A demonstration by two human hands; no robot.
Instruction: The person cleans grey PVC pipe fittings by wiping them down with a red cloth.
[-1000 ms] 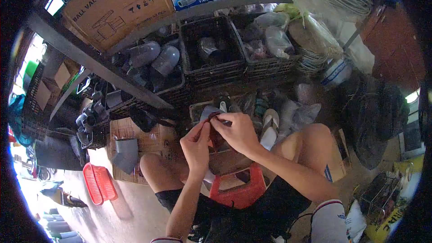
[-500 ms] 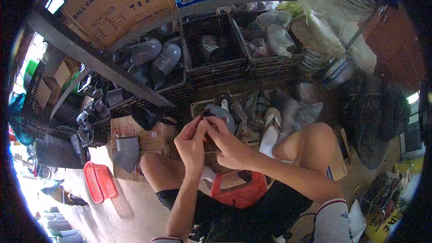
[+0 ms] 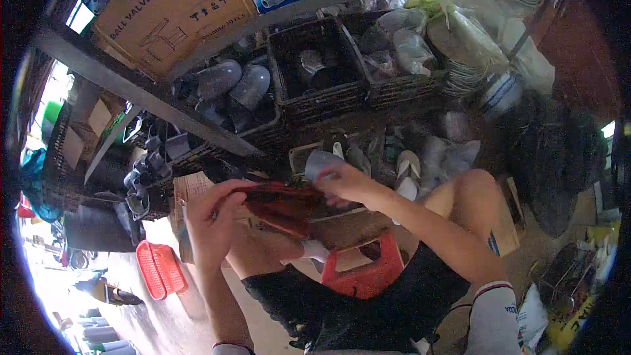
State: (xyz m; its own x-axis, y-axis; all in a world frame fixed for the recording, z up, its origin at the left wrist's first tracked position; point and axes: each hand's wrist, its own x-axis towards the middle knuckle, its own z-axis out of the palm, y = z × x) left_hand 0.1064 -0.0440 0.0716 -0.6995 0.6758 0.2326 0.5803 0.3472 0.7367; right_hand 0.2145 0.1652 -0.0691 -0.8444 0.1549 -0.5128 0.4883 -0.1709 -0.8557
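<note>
A dark red, thin, see-through piece that looks like a plastic bag [image 3: 279,207] is stretched between my two hands above my lap. My left hand [image 3: 213,213] pinches its left end, fingers closed. At the other end, the fingers of my right hand [image 3: 348,184] are closed on the bag's upper right edge, somewhat blurred by motion. Just behind my right hand is a grey plastic pipe fitting [image 3: 320,161], partly covered by it. A red plastic stool [image 3: 365,273] is between my legs, below the bag.
Black crates [image 3: 322,95] with grey pipe fittings [image 3: 250,85] line the back, under a metal shelf bar [image 3: 148,95]. A cardboard box [image 3: 174,16] sits above. On the floor are a red basket [image 3: 158,273] at left and a sandal [image 3: 409,165] ahead.
My hands were close together on a small dark bunch; now they are apart, left hand to the left, right hand to the right, with the red bag spread between them. The view shifted slightly.
</note>
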